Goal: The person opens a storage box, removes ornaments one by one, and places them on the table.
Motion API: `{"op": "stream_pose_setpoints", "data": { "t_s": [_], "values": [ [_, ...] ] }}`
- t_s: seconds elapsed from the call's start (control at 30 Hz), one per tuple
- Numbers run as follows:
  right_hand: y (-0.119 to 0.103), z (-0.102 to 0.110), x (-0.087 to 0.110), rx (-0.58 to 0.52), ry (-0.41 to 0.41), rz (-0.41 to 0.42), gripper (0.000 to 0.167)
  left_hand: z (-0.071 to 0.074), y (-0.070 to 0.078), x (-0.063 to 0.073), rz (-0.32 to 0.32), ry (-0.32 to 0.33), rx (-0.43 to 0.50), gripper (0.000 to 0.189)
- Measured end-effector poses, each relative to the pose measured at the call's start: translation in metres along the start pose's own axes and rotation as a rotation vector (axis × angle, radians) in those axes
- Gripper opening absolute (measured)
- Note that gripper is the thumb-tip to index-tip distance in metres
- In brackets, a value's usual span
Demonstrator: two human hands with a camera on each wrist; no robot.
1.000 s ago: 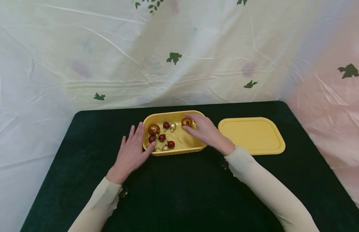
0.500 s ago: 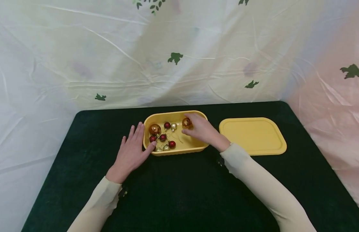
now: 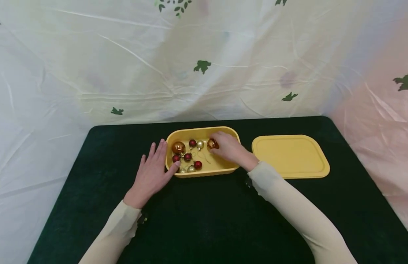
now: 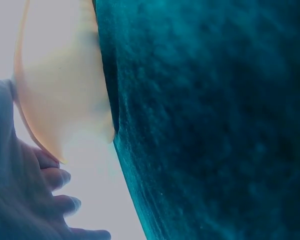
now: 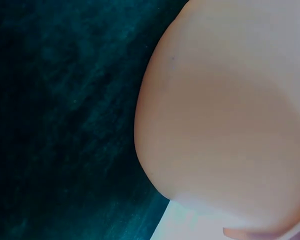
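A yellow plastic container [image 3: 220, 171] stands on the dark green table, with shiny ball ornaments in its left half. My left hand [image 3: 152, 171] lies with straight, spread fingers along the container's left end, its thumb reaching over the near rim. Inside the right half, my right hand [image 3: 228, 148] grips a copper Christmas bauble [image 3: 212, 143] between thumb and fingers. Another copper bauble [image 3: 178, 147] lies at the left end, near small red baubles [image 3: 187, 157] and a gold one [image 3: 200, 145]. In the left wrist view, the left fingers [image 4: 57, 179] extend past the pale container [image 4: 65, 75].
Right of the container lies a yellow lid [image 3: 291, 157], flat on the green cloth [image 3: 204, 216]. A pale patterned fabric [image 3: 141, 73] hangs behind the table. The container's outer wall [image 5: 215, 130] fills much of the right wrist view.
My right hand has brought the copper bauble slightly nearer and lower inside the container. My left hand keeps its place at the left end. The head view has shifted slightly.
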State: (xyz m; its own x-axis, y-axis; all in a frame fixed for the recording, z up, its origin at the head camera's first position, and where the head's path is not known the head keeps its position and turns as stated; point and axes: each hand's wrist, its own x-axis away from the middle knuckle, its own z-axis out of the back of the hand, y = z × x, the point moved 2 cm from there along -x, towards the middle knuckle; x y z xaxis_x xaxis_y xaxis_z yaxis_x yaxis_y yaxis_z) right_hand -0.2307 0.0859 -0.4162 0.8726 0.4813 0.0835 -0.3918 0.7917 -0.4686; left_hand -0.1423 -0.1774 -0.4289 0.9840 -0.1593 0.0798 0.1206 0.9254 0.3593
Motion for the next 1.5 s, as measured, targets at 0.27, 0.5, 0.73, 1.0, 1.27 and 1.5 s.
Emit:
{"op": "stream_pose_setpoints", "data": {
  "t_s": [0.27,0.5,0.73,1.0,1.27,1.5],
  "values": [
    [0.000,0.002,0.003,-0.020,0.004,0.018,0.050,-0.001,0.001,0.001,0.001,0.003,-0.004,0.092],
    [-0.003,0.007,0.009,-0.046,0.034,0.035,0.050,-0.001,0.002,0.002,0.006,0.002,0.001,0.091],
    [-0.009,0.019,0.027,-0.097,0.109,0.044,0.055,-0.003,0.001,0.003,0.002,0.005,0.002,0.091],
    [-0.012,0.035,0.050,-0.187,0.195,0.066,0.057,-0.005,0.001,0.003,0.006,0.020,-0.002,0.090],
    [-0.009,0.048,0.074,-0.274,0.230,0.075,0.059,-0.004,0.001,0.003,0.004,0.013,0.001,0.090],
    [-0.005,0.057,0.096,-0.281,0.256,0.065,0.058,-0.004,0.001,0.003,0.003,0.009,0.009,0.090]
  ]
}}
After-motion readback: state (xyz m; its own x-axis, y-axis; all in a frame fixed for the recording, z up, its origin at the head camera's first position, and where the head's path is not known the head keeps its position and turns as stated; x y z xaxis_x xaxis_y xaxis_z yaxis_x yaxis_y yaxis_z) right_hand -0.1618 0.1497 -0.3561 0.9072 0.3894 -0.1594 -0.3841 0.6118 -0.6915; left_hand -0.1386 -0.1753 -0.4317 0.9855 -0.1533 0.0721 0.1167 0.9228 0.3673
